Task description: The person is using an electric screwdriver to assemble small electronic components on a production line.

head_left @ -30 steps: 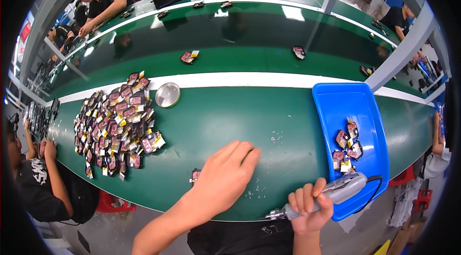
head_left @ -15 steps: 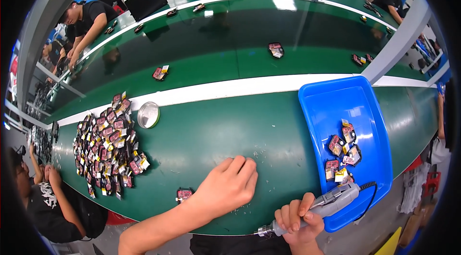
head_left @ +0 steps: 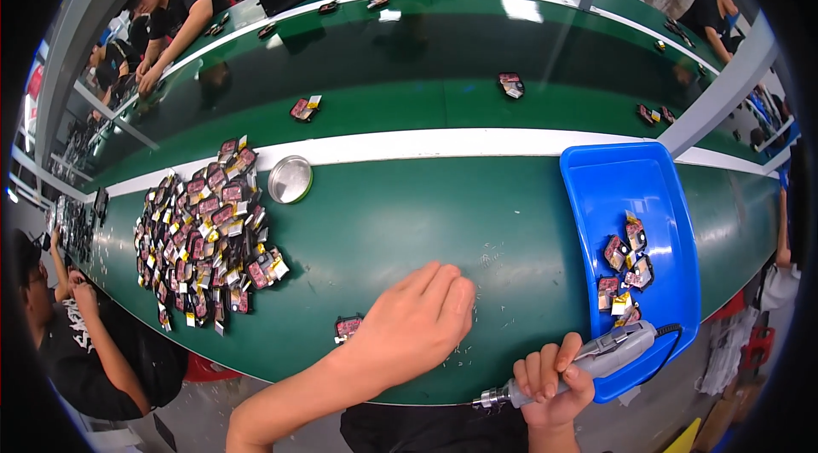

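Note:
My left hand (head_left: 419, 317) rests low over the green workbench, its fingers curled together and the fingertips turned away from view. Whatever they hold, if anything, is hidden. Tiny pale slivers (head_left: 490, 255) lie scattered beside it. A small black-cased part with a red circuit board (head_left: 348, 328) lies behind my left wrist, partly covered. In my right hand (head_left: 552, 380) is a grey electric screwdriver (head_left: 615, 349) with a coiled black cord, held level with its metal chuck pointing left at the bench's near edge. Its rear end overlaps the blue tray.
A heap of similar circuit-board parts (head_left: 204, 240) covers the left. Behind it stands a round metal tin (head_left: 290, 179). The blue tray (head_left: 575, 197) at right holds several parts. Past a white rail (head_left: 426, 143) runs a dark green belt carrying parts. Grey posts rise at both sides; other people sit around.
The whole view has shifted, so the heap, tin and tray appear farther right. My left hand stays curled in nearly the same place, and my right hand keeps hold of the electric screwdriver.

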`<action>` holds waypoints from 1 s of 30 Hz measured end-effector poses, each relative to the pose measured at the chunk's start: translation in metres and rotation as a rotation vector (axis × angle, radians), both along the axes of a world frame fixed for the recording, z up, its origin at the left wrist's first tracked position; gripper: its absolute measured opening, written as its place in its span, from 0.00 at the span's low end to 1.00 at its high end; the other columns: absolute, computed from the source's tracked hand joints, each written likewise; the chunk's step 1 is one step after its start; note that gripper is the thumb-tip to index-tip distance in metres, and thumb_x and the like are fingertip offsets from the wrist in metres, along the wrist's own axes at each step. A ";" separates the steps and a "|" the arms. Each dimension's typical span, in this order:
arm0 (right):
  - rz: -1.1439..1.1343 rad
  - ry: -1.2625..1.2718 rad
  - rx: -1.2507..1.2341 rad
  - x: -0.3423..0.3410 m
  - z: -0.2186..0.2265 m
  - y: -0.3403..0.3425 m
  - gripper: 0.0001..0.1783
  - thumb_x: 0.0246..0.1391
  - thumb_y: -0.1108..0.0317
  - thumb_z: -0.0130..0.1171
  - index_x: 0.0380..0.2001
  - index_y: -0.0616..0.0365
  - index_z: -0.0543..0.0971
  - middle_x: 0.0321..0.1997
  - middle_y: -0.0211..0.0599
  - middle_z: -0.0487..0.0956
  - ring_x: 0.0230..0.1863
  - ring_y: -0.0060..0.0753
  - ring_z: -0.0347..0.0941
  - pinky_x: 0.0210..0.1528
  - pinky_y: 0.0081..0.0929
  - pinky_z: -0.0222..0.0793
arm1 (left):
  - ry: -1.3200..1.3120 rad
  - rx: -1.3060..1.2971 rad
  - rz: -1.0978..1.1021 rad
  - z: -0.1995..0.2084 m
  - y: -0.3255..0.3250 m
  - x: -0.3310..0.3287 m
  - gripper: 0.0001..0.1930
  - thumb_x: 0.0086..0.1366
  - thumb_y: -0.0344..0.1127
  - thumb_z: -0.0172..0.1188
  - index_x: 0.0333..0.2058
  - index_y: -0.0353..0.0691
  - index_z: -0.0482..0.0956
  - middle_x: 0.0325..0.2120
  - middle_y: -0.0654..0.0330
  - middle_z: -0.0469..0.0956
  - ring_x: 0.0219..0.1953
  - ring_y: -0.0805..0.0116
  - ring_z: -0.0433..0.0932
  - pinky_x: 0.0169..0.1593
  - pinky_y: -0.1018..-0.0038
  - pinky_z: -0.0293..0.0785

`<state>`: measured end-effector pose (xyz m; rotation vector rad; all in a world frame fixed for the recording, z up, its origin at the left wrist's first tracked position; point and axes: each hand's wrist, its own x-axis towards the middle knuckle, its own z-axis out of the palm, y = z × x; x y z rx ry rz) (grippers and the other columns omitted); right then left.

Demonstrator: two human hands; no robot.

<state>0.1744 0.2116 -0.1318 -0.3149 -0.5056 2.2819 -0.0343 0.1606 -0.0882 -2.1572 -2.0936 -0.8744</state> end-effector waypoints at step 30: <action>-0.227 0.201 0.184 -0.046 0.066 0.012 0.04 0.56 0.70 0.48 0.30 0.55 0.64 0.17 0.28 0.66 0.16 0.20 0.59 0.24 0.23 0.59 | -0.883 0.244 0.165 -0.004 -0.070 0.013 0.05 0.47 0.16 0.62 0.26 0.28 0.79 0.24 0.53 0.81 0.28 0.64 0.78 0.32 0.75 0.73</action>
